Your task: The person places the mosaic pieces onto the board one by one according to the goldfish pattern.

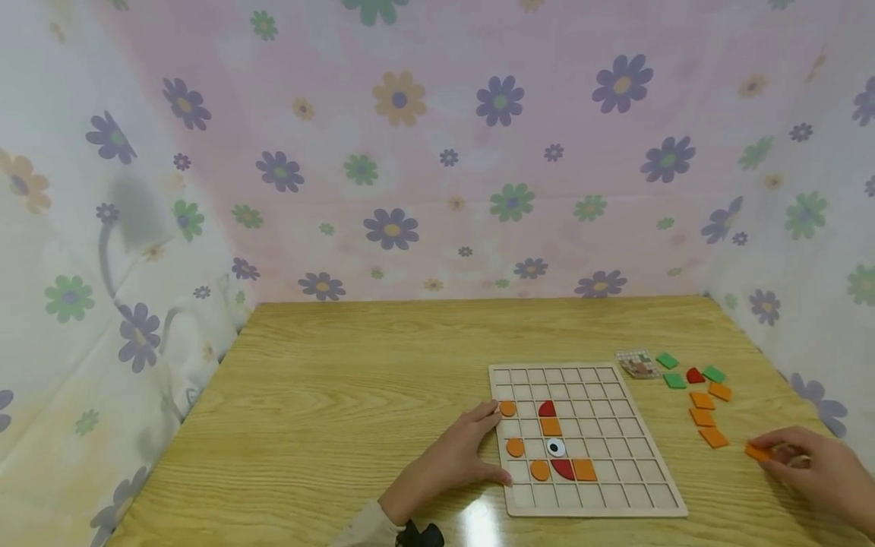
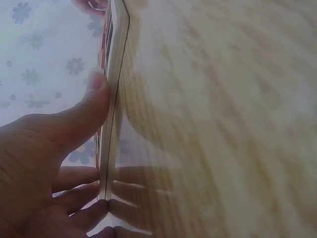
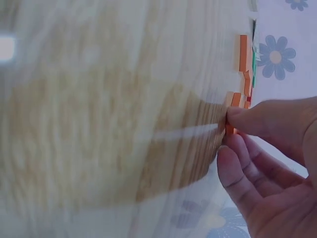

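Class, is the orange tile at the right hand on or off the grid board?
Off: the right hand pinches the orange tile out to the right of the grid board.

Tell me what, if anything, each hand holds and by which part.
The right hand pinches an orange tile, apparently by its edges. The left hand only touches the board at its left edge.

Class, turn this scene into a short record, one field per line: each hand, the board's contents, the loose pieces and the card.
left hand: touches the left edge of the gridded board
right hand: pinches an orange piece
on board: three orange discs, two orange squares, two red pieces, one eye disc
loose, unheld: four loose orange squares, three green pieces, one loose red piece
card: by the board's far right corner
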The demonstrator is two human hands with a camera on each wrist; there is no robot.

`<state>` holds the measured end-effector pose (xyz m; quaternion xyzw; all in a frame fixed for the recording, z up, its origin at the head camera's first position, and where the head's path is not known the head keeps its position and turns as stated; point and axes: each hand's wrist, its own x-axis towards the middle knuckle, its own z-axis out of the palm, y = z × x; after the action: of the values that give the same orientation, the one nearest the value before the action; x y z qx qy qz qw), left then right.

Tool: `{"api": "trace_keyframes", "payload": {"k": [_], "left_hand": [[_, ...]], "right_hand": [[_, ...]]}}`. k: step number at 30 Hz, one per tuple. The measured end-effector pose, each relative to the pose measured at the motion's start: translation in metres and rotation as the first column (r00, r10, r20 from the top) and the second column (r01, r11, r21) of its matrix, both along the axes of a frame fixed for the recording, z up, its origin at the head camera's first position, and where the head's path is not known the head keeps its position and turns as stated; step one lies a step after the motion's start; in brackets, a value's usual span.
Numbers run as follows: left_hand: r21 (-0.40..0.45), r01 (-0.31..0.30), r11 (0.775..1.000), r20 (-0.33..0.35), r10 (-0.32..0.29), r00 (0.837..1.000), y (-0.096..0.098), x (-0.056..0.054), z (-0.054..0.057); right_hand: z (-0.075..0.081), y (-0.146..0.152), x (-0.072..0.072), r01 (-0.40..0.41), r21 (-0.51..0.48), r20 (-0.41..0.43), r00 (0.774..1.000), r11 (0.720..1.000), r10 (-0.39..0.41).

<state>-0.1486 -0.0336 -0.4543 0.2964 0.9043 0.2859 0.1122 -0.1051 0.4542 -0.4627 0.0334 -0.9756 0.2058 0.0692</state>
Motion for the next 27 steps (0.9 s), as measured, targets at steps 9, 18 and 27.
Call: {"api": "trace_keyframes", "payload": {"k": [9, 18, 27], "left_hand": [[-0.013, 0.000, 1.000, 0.001, 0.000, 1.000, 0.000, 0.000, 0.001], [-0.011, -0.008, 1.000, -0.004, 0.008, 1.000, 0.001, 0.000, 0.002], [-0.015, -0.006, 1.000, -0.007, 0.006, 1.000, 0.001, -0.001, 0.000]], "right_hand": [[-0.005, -0.004, -0.001, -0.057, -0.029, -0.067, 0.996, 0.998, 0.055], [-0.001, -0.015, -0.004, -0.075, -0.088, -0.055, 0.996, 0.993, 0.071], [0.009, -0.042, -0.006, -0.255, -0.225, -0.150, 0.963, 0.940, 0.225]]}}
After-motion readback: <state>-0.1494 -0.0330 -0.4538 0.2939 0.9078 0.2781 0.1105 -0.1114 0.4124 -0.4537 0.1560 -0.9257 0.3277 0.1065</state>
